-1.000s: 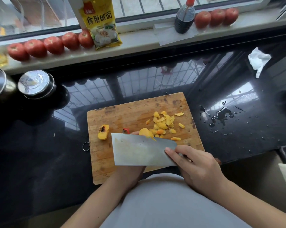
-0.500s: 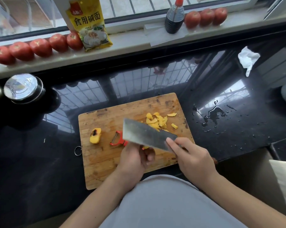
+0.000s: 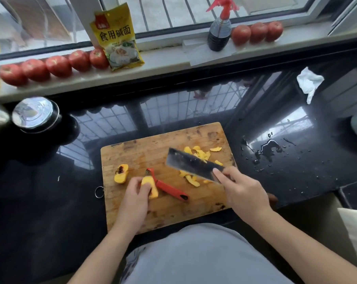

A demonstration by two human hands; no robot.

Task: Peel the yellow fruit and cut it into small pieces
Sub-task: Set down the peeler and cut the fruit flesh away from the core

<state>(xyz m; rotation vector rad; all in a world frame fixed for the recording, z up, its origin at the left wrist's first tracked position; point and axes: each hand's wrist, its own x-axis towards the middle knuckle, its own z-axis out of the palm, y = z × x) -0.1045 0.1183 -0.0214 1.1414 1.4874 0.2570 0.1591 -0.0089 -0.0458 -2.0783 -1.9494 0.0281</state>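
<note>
- Two bare hands work over a wooden cutting board that lies on a glossy black bench.
- Left hand is closed around a piece of yellow fruit, pressing it to the board; the fingers hide most of the piece.
- Right hand is wrapped around the handle of a cleaver, index finger laid along the blade; the handle itself is hidden in the grip. The blade is tilted above the board, clear of the fruit.
- A red peeler lies on the board just behind the held piece, its head partly covered by the fruit.
- Another fruit piece with a dark pit hollow sits apart near the board's left edge.
- Yellow peelings are heaped at the far right of the board, some hidden under the blade; a few more lie below it.
- Only one label can be read: a yellow packet on the windowsill carries the characters 食用碱面; its smaller print is too fine to make out.
- A spray bottle with a red nozzle and dark liquid stands on the sill, no label visible.
- Red tomatoes line the sill in two groups, left and right.
- A crumpled white tissue and a puddle of water mark the bench at right.
- A metal lid sits at far left; the vessel beside it is cut off by the frame.
</note>
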